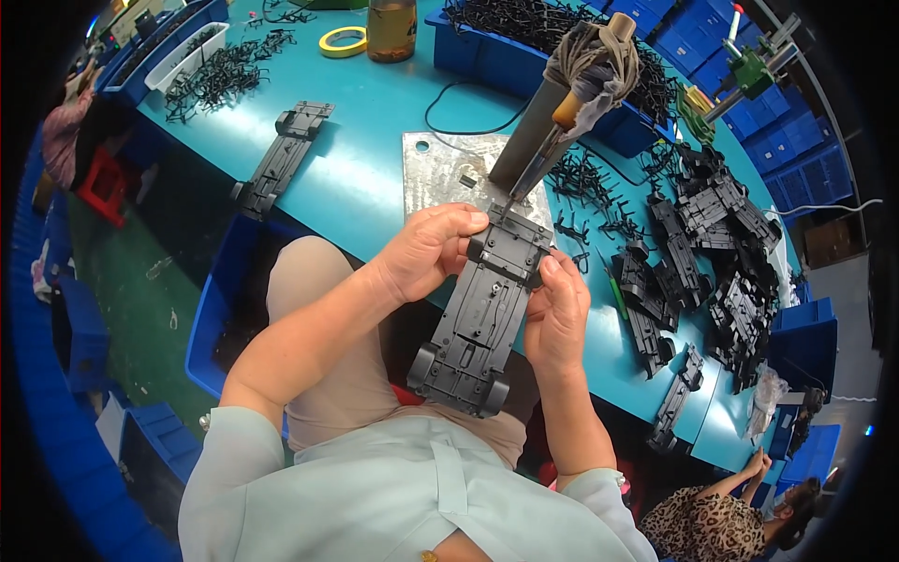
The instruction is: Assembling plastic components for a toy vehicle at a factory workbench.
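Black plastic chassis [482,309] held in both hands, ribbed face up toward me. I read its long axis as running from lower left, above the lap [323,318], to upper right, over the near part of the steel plate [435,183]. The end with the two big rounded corner housings points back at the wearer; the other meets the line of the pointed tool [538,167], which slants down from the cloth-wrapped post. I can't tell whether the tip touches.

Left hand [426,248] pinches the far left corner: thumb laid over the top, other fingers curled, partly hidden below. Right hand [559,314] has thumb and forefinger closed on the right edge near the same end; I can't make out the remaining fingertips.

Near edge of the turquoise table [361,183] passes diagonally beneath the chassis, leaving its near half overhanging. My widest open room is left of the plate, as far as a second chassis [281,159] set across the table's near edge. Right side is tight: loose black clips [585,178] just beside the plate, then heaped chassis [730,215].
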Available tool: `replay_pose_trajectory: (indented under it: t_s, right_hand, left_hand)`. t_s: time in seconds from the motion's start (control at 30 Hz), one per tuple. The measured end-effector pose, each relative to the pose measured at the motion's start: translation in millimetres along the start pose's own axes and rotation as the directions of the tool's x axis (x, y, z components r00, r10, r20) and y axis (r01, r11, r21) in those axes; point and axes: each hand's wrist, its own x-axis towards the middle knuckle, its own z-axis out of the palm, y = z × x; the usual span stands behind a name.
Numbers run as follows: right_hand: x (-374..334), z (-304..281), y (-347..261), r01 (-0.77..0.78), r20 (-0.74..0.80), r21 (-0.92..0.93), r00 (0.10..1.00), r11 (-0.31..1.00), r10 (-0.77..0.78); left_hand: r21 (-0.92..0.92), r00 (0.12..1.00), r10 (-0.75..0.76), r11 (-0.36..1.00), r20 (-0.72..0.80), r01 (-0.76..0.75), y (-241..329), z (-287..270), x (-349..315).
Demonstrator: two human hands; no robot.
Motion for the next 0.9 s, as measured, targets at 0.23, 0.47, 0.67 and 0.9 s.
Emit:
replay_pose_trajectory:
  t_s: [0.23,0.47,0.67,0.9]
  right_hand:
    - [0,1,1,0.006,-0.019,0.014,1.000,1.000,-0.006]
    - [2,-3,2,0.002,-0.039,0.005,0.999,1.000,-0.002]
    - [0,7,-2,0.005,-0.040,0.019,0.999,1.000,-0.005]
    - [3,-5,4,0.024,-0.016,-0.053,1.000,0.998,-0.025]
  left_hand:
    - [-0.013,1.000,0.003,1.000,0.017,-0.002,5,3,-2]
    - [-0.011,1.000,0.006,1.000,-0.011,-0.006,2,4,1]
    - [-0.028,1.000,-0.003,1.000,-0.027,0.002,0,0,3]
    - [-0.055,1.000,-0.012,0.998,-0.013,0.011,2,4,3]
